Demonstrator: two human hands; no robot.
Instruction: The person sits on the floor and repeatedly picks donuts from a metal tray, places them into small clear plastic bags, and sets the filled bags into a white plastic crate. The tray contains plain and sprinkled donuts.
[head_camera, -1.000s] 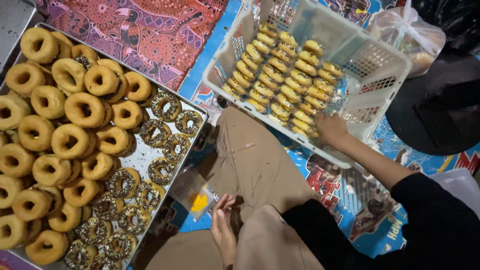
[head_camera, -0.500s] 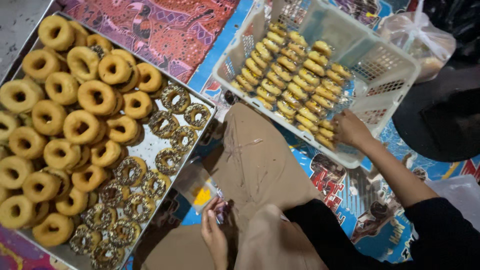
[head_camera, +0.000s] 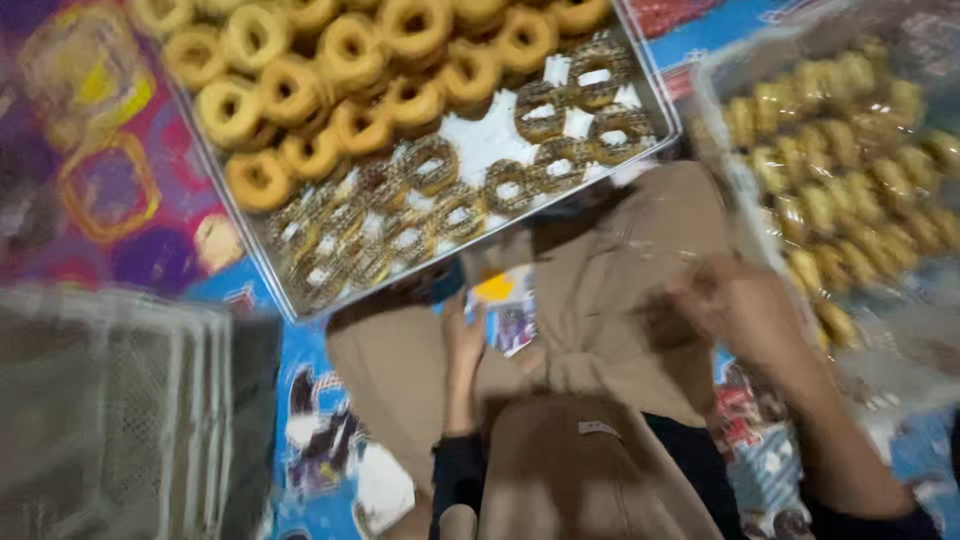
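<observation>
Packet: I see a small clear plastic packet (head_camera: 503, 305) with a yellow patch on my tan lap, just below the tray
Left hand: my left hand (head_camera: 463, 345) lies beside the packet, fingertips at its edge; grip too blurred, I cannot tell
Right hand: my right hand (head_camera: 735, 305) is blurred near the basket; I cannot tell its grip
Tray: metal tray (head_camera: 655, 95) of plain and sprinkled doughnuts (head_camera: 330, 70)
Basket: white basket (head_camera: 720, 130) of wrapped yellow pastries (head_camera: 850, 150) at right
Floor: patterned mat (head_camera: 90, 200)
</observation>
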